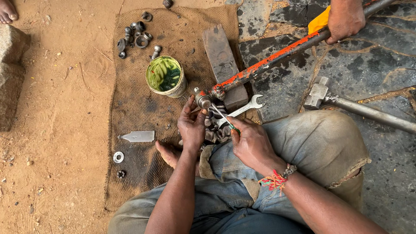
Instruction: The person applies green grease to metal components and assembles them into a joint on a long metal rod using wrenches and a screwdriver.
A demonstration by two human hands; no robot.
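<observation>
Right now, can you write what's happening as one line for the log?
left hand: grips rod end | right hand: holds thin tool to it | another person's hand: on rod | grease tin: open

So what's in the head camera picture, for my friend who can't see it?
A seated person's left hand grips the metal end joint of a long orange rod, while the right hand pokes it with a thin tool. Another person's hand holds the rod's far end. A tin of green grease sits nearby on sacking.

Burlap mat (134, 108) rough — wrench (242, 109) shiny metal.
</observation>
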